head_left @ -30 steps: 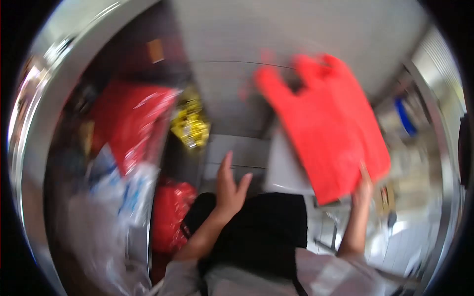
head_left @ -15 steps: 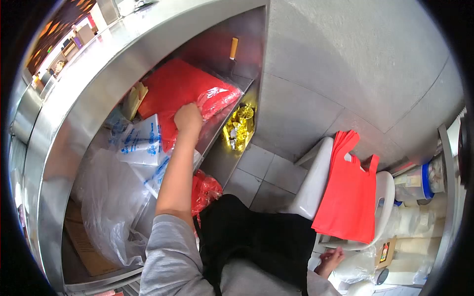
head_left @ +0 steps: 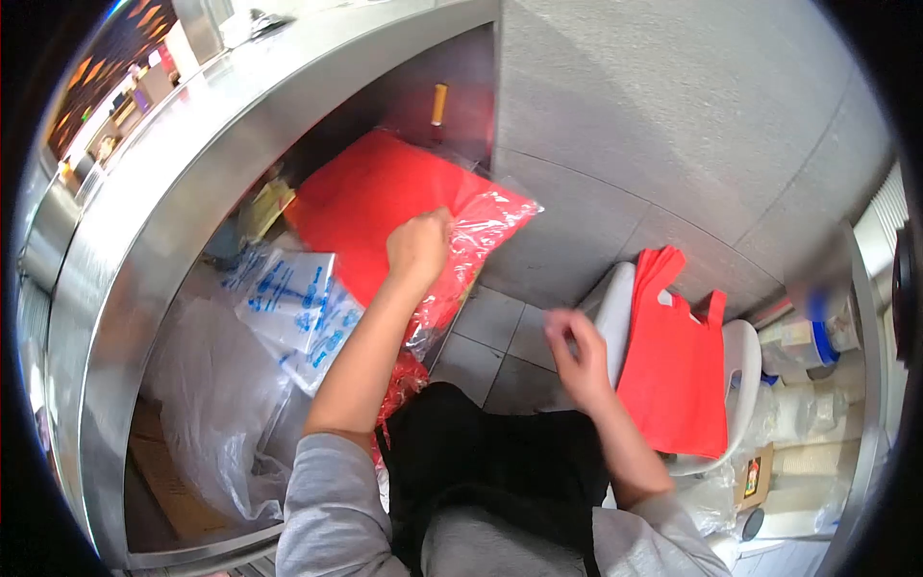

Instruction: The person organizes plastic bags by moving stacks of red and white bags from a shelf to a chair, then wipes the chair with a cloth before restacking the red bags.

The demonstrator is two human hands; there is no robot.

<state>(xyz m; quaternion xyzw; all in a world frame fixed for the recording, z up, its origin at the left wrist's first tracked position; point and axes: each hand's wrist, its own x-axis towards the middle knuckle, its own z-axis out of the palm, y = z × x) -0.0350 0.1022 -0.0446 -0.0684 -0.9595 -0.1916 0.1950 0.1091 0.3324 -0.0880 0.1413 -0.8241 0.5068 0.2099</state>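
My left hand (head_left: 420,252) is closed on a clear plastic package of folded red bags (head_left: 361,197) at the metal shelf. The package's wrapped right end sticks out past the shelf edge. My fingertips are partly hidden in the plastic. My right hand (head_left: 577,361) is in the air left of the white chair (head_left: 745,370). Its thumb and fingers are apart, slightly blurred, with nothing between them. Across the chair lies a red handled bag (head_left: 673,370).
White-and-blue printed plastic bags (head_left: 288,298) and a large clear plastic bag (head_left: 226,394) lie on the shelf. Red plastic wrapping (head_left: 404,380) hangs near my apron (head_left: 490,442). Stacked containers (head_left: 808,471) stand at right, beside a grey wall (head_left: 663,106).
My left hand has drawn the red package rightward, out over the shelf edge. My right hand has risen from beside the chair to in front of my body.
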